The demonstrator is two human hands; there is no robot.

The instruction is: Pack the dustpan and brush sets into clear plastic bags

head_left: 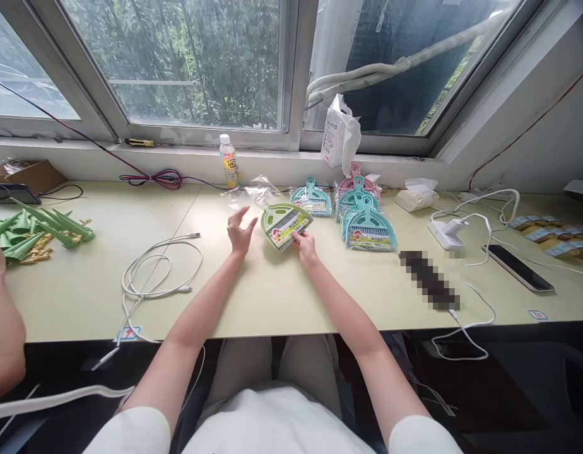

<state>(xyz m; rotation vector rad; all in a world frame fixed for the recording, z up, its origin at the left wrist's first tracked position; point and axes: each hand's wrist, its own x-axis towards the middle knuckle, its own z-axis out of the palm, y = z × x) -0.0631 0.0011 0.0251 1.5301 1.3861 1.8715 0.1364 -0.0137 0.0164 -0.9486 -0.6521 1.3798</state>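
A small green dustpan with a brush and a printed label card (285,226) is held tilted above the table by my right hand (305,247), gripped at its lower right edge. To its left my left hand (241,231) is raised with thumb and fingers apart, holding nothing. Behind the dustpan lies a crumpled clear plastic bag (258,191). Several blue dustpan sets in clear bags (370,224) are stacked on the right, with a pink one (356,171) at the back. Another blue bagged set (311,199) lies nearer the middle.
White cables (161,271) coil on the table's left, beside green cone-shaped pieces (45,228). Another person's arm (2,321) reaches in at far left. A drink bottle (229,161) stands by the window. A power strip (446,234) and a phone (518,267) lie right.
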